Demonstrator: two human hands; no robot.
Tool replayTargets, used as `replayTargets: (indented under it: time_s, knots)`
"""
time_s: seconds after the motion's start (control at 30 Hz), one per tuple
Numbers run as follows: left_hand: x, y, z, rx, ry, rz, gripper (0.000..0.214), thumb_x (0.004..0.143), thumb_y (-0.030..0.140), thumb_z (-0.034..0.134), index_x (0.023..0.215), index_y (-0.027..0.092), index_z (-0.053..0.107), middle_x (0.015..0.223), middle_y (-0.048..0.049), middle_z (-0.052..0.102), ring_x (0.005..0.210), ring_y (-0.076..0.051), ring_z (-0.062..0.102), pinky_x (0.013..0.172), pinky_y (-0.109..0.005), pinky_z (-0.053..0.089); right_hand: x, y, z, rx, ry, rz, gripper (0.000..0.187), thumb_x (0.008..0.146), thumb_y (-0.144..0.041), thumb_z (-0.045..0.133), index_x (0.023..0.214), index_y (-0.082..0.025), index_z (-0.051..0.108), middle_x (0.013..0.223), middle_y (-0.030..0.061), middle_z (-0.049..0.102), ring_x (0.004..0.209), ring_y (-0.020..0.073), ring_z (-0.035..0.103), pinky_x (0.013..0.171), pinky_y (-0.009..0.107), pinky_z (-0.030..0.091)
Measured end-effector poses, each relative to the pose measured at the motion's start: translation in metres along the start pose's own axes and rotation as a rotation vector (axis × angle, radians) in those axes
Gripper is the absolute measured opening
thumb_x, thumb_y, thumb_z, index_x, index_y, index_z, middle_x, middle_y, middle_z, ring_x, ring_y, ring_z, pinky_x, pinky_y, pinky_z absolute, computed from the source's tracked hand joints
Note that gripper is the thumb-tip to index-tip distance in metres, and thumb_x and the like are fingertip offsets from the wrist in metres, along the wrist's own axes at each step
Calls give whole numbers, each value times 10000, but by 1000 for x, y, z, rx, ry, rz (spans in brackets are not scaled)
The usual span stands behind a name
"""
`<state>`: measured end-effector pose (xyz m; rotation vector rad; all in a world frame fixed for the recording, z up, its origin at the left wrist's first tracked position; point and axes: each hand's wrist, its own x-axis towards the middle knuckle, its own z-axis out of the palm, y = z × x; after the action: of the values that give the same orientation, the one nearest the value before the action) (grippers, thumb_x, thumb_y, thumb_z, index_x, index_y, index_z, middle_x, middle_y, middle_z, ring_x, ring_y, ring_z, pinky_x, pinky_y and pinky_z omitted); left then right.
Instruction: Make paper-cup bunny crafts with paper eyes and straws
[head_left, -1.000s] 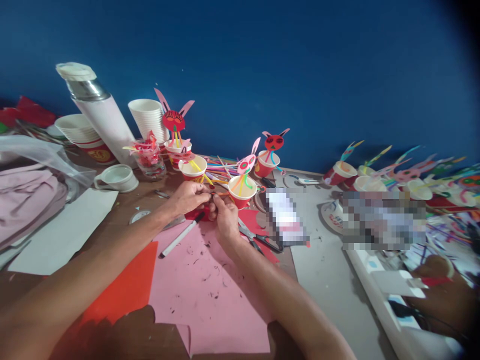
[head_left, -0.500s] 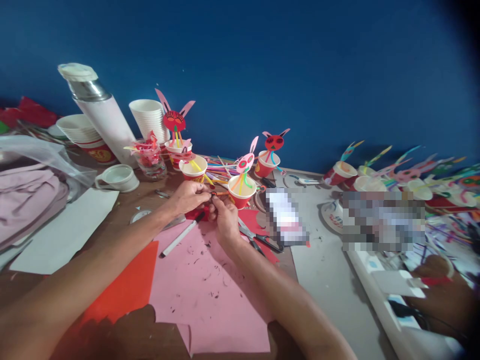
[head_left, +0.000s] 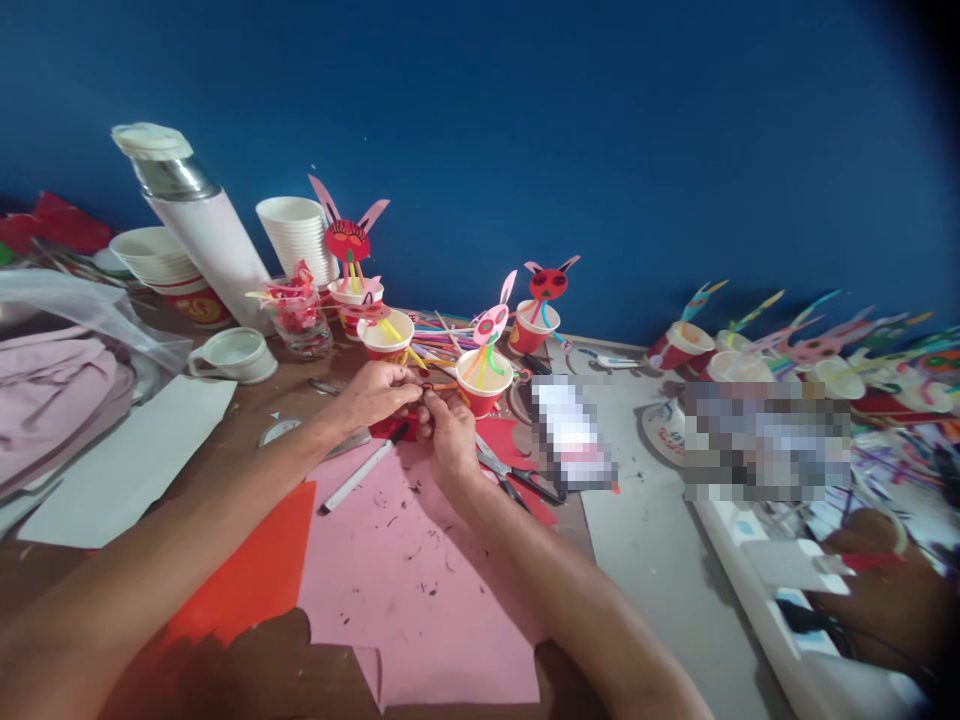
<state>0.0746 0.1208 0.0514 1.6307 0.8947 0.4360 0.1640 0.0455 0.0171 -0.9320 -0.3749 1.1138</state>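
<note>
My left hand (head_left: 381,392) and my right hand (head_left: 448,425) meet in front of a red-and-white paper cup (head_left: 484,398). Fingertips of both hands are pinched around a small dark-and-red round piece (head_left: 426,388), its details too small to make out. An orange strip (head_left: 447,386) runs from there towards the cup's left side. Out of the cup rises a pink paper rabbit face (head_left: 492,325) on green and yellow stems. Beneath the hands lies pink paper (head_left: 420,580) strewn with dark scraps, a marker (head_left: 366,468) on it. Scissors (head_left: 517,472) lie beside my right wrist.
Finished-looking cup figures (head_left: 549,285) stand along the blue wall. At the left are a thermos (head_left: 202,225), stacked cups (head_left: 292,235), a mug (head_left: 236,356) and a glass of red scraps (head_left: 304,325). A blurred-out phone (head_left: 574,430) and a power strip (head_left: 757,560) are at the right.
The view has shifted very slightly. Both hands keep their pinch on the small round piece in nearly the same place.
</note>
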Motion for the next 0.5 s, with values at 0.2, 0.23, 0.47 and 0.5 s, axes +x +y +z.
replayTargets:
  time_s: [0.2,0.23,0.47,0.5]
  knots:
    - [-3,6,0,-31,-36,-9,148,735,238,548,731,115,629,599,-52,675,567,-162,636,535,-242,475,1,2,-2,3,5,-5,129,705,-266,600,676,-172,517,455,-89,478,364,42,341,370,172,250]
    - [-3,6,0,-37,-39,-10,152,737,241,543,729,115,628,597,-53,675,567,-164,637,536,-245,477,1,2,-2,5,4,-5,131,706,-268,602,679,-172,516,456,-90,477,366,41,341,371,171,250]
    - [-2,5,-1,-53,-40,-19,136,730,236,544,706,122,614,593,-55,674,561,-169,640,533,-249,480,0,0,-1,4,-5,-4,140,706,-276,606,683,-171,517,462,-85,473,373,46,346,374,177,248]
    - [-3,5,0,-54,-41,-20,136,731,235,541,701,123,612,590,-56,673,559,-169,639,528,-248,478,-1,0,0,4,-8,-2,140,705,-277,604,681,-171,516,463,-84,473,372,46,345,374,178,246]
